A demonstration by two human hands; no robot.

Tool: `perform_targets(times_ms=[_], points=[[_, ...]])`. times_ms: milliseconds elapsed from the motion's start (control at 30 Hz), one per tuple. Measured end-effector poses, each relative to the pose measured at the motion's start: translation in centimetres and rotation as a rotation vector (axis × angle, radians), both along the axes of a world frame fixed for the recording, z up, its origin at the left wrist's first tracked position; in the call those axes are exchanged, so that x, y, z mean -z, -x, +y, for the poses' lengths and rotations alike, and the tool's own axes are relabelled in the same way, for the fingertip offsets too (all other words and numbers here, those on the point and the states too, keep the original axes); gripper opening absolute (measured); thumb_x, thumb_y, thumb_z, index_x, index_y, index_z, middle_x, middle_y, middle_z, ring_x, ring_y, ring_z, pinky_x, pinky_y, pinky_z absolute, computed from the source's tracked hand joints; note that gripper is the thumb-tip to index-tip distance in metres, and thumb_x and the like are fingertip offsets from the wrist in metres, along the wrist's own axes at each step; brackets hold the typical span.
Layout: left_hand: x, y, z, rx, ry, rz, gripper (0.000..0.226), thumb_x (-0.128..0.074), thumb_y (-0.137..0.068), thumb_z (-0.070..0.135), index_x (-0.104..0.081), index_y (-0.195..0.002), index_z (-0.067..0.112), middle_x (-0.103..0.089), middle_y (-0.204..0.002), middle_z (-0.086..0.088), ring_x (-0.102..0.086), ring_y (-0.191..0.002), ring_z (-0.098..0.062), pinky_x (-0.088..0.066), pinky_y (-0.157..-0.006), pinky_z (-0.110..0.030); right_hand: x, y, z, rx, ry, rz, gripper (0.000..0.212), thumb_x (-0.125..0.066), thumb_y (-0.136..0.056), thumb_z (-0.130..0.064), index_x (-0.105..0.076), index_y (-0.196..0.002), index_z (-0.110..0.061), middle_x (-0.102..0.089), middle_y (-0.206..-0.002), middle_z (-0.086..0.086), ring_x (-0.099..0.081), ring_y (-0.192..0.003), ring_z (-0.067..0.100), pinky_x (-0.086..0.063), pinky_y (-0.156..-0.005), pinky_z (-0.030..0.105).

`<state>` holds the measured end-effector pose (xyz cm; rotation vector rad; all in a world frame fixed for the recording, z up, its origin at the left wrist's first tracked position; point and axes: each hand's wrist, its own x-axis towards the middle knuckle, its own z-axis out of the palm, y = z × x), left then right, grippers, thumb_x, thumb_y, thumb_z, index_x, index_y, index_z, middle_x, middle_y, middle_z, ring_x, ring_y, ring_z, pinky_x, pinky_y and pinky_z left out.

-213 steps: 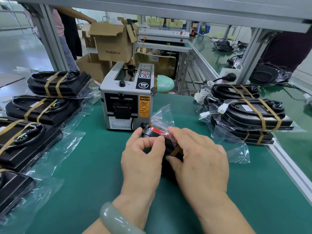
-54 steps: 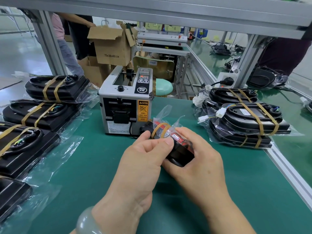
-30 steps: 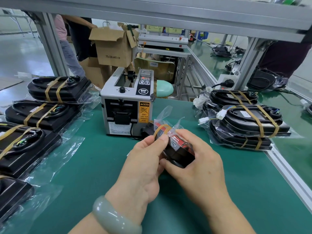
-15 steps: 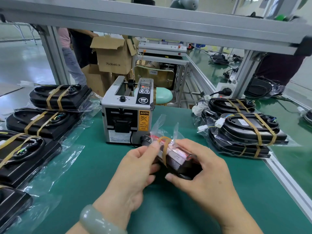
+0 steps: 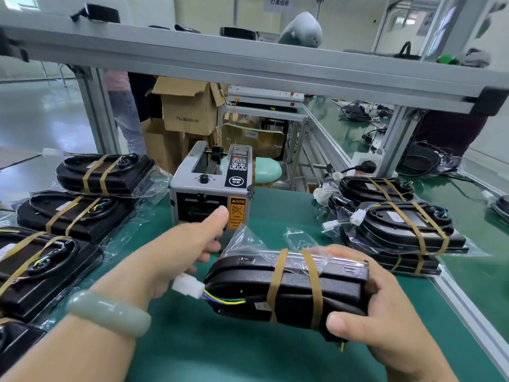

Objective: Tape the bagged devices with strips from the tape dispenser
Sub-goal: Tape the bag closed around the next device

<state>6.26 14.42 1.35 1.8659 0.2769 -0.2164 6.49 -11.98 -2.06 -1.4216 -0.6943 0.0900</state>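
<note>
The right hand's [image 5: 385, 321] fingers clamp the taped device [image 5: 289, 285] above the near worktop [image 5: 220, 351]. The left hand [image 5: 176, 252] hovers before the dispenser [image 5: 212, 194]; its fingers seem loosely curled, but I cannot tell.

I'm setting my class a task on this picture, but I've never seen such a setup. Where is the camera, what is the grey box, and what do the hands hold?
The camera sits on the person's head and looks down at their own hands. The grey box is a tape dispenser, standing on the green table. The right hand grips a bagged device: black, in clear plastic, with two brown tape bands around it. The left hand stretches toward the dispenser and seems to hold nothing. More taped devices lie piled on the left and on the right.
</note>
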Motion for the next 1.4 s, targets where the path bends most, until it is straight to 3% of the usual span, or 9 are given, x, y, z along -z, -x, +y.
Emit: perform_targets(times_ms=[67,200,333,500,600,733,867,1067,1400], points=[[0.3,0.2,-0.1,0.2,0.192,0.088,0.08,-0.063,-0.068,0.076,-0.069,-0.111,0.009,-0.069,-0.114,-0.017,-0.061,-0.11,-0.039,-0.042,-0.104,-0.048,0.4,-0.2,-0.4,-0.027,-0.034,0.047,0.071,-0.08,-0.046,-0.012,-0.065,-0.115,-0.016,-0.069,-0.111,0.018,-0.066,-0.103,0.035,-0.054,-0.084,0.036],[0.8,-0.1,-0.1,0.071,0.317,-0.402,0.015,-0.075,-0.078,0.014,-0.072,-0.063,0.018,-0.065,-0.063,-0.002,-0.059,-0.06,-0.013,-0.051,-0.06,-0.019,1.1,-0.6,-0.9,-0.017,-0.135,0.132,0.071,-0.076,-0.045,-0.009,-0.065,-0.115,-0.012,-0.066,-0.116,0.021,-0.063,-0.107,0.04,-0.053,-0.086,0.04],[-0.3,0.9,-0.2,-0.01,0.201,-0.749,0.014,-0.079,-0.054,0.028,-0.067,-0.059,0.022,-0.056,-0.051,0.005,-0.05,-0.048,-0.005,-0.044,-0.051,-0.013,1.9,-0.8,-1.3,-0.024,-0.258,0.212,0.087,-0.075,-0.044,-0.009,-0.055,-0.129,-0.002,-0.055,-0.131,0.027,-0.053,-0.119,0.048,-0.04,-0.099,0.063],[-1.2,1.8,-0.8,0.412,0.402,-0.32,0.101,-0.085,-0.038,0.062,-0.065,-0.114,0.0,-0.068,-0.113,-0.012,-0.062,-0.107,-0.031,-0.045,-0.102,-0.043,0.8,-0.4,0.8,-0.52,-0.642,0.289,0.061,-0.059,-0.089,0.004,-0.026,-0.139,0.016,-0.037,-0.135,0.043,-0.039,-0.126,0.054,-0.032,-0.105,0.059],[-1.1,2.9,0.3,0.605,0.682,-0.278,0.073,-0.077,-0.069,0.056,-0.064,-0.119,0.004,-0.067,-0.115,-0.013,-0.064,-0.103,-0.026,-0.052,-0.083,-0.038,0.7,0.3,-0.1,-0.399,-0.799,0.486,0.044,-0.022,-0.1,0.009,-0.015,-0.141,0.021,-0.021,-0.143,0.045,-0.025,-0.135,0.054,-0.013,-0.114,0.057],[-1.7,2.9,0.4,0.158,0.065,-0.655,0.024,-0.078,-0.077,0.007,-0.076,-0.081,0.031,-0.075,-0.072,-0.003,-0.069,-0.061,-0.011,-0.05,-0.051,-0.022,1.9,0.2,-0.7,-0.315,-0.939,0.569,0.044,-0.014,-0.104,-0.003,-0.016,-0.143,0.017,-0.019,-0.146,0.041,-0.019,-0.14,0.048,0.001,-0.116,0.052],[-2.1,3.8,-1.5,-0.032,-0.246,-1.152,0.01,-0.072,-0.078,0.032,-0.075,-0.087,0.029,-0.071,-0.071,0.02,-0.065,-0.058,0.003,-0.048,-0.058,-0.007,2.7,-0.3,-0.3,-0.298,-0.977,0.685,0.052,-0.039,-0.102,-0.014,-0.02,-0.145,0.008,-0.023,-0.148,0.035,-0.021,-0.139,0.048,0.008,-0.112,0.05],[0.7,3.6,-3.7,0.271,0.464,-0.531,0.122,-0.089,-0.032,0.033,-0.033,-0.14,0.042,-0.05,-0.143,0.014,-0.048,-0.13,-0.004,-0.035,-0.109,-0.037,2.3,-0.2,2.0,-0.397,-0.978,0.599,0.056,-0.04,-0.102,-0.029,-0.025,-0.147,0.0,-0.024,-0.152,0.027,-0.02,-0.142,0.041,0.011,-0.113,0.049],[1.5,3.8,-4.5,0.035,0.832,-0.493,0.064,-0.091,-0.051,0.03,-0.071,-0.109,0.01,-0.07,-0.115,-0.015,-0.068,-0.104,-0.029,-0.058,-0.076,-0.037,1.7,-0.9,3.4,-0.371,-0.812,0.707,0.091,-0.024,-0.088,-0.074,-0.031,-0.148,-0.006,-0.027,-0.154,0.019,-0.021,-0.144,0.036,0.009,-0.117,0.052]])
